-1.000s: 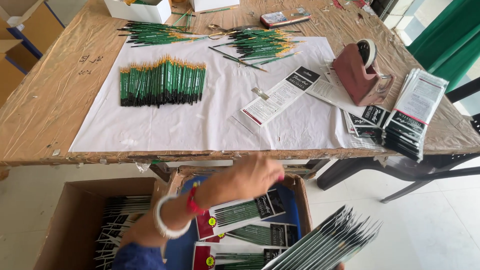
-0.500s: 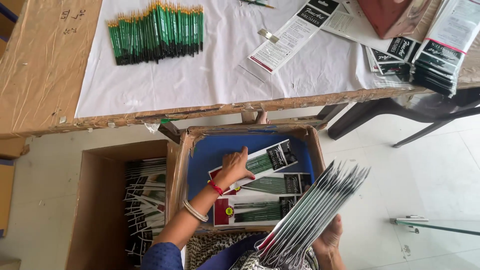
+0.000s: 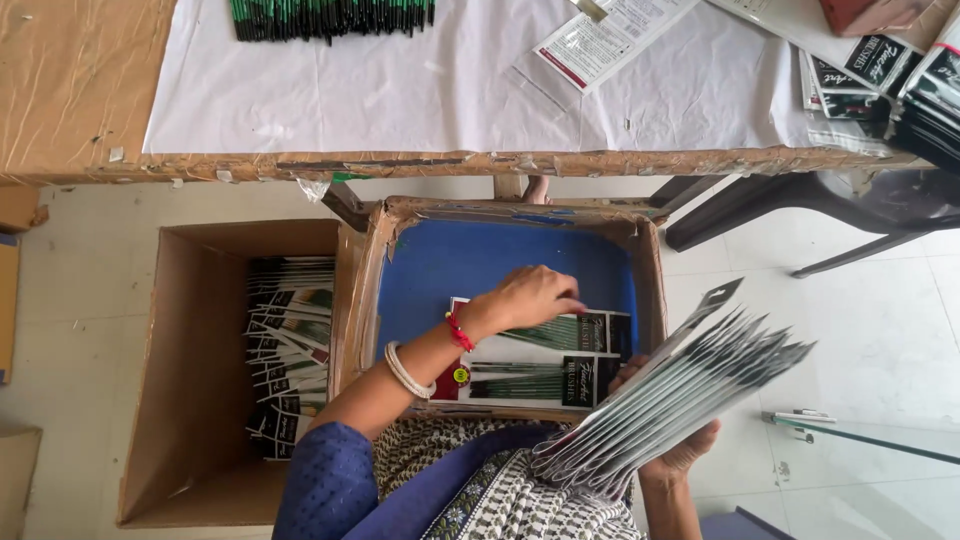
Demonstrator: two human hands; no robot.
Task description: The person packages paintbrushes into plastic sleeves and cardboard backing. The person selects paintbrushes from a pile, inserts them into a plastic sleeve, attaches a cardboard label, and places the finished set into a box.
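Nearest me, my right hand (image 3: 680,455) grips from below a fanned stack of packets (image 3: 670,400), held just right of the blue-lined box (image 3: 430,270). My left hand (image 3: 525,298) reaches into that box, fingers (image 3: 570,295) curled down on the top brush packet (image 3: 560,335); whether they pinch it I cannot tell. Left of it, an open carton (image 3: 190,350) holds more packets. Beyond, the table (image 3: 70,90) carries green-handled brushes (image 3: 335,15) on white sheeting.
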